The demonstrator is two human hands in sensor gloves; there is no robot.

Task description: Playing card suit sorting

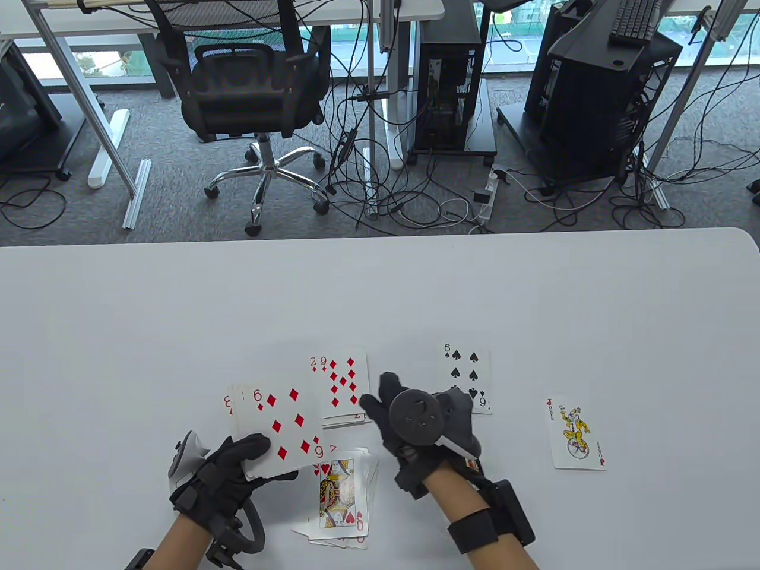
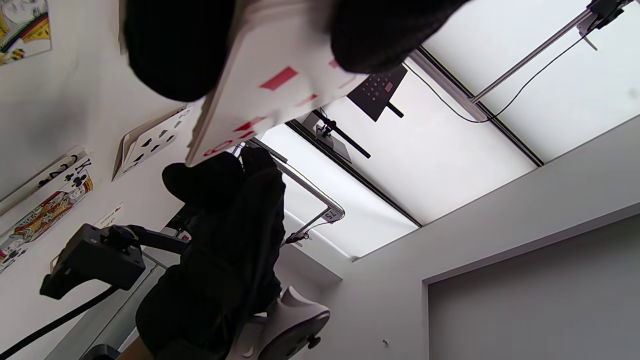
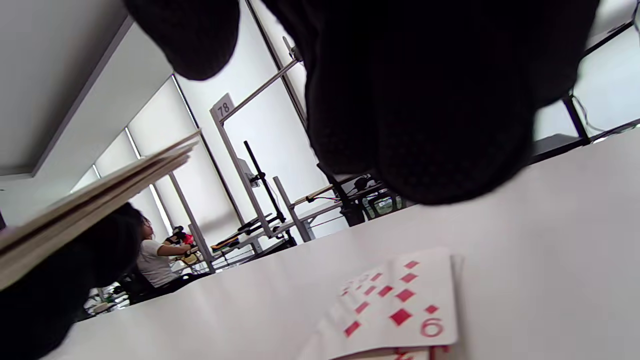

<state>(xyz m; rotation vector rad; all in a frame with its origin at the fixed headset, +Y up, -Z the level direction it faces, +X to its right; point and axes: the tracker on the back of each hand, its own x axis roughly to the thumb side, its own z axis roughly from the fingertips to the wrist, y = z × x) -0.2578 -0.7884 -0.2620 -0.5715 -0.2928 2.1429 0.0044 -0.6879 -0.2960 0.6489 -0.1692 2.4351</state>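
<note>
While gripped, deck (image 1: 274,428) long axis away.

The left hand (image 1: 228,469) comes in over the tabletop's near edge left of centre, palm turned inward with the tracker on its outer side, thumb laid across the face of a fanned packet of cards (image 1: 276,430) and the fingers (image 2: 175,45) curled under it, so the packet is gripped and held off the surface. The right hand (image 1: 415,424) hovers just right of centre, a little farther from the near edge, back up with the round tracker on top, its fingers (image 1: 380,404) spread and loosely extended, gripping nothing. Both bare forearms run back to the near edge, the right one strapped at the wrist.
</note>
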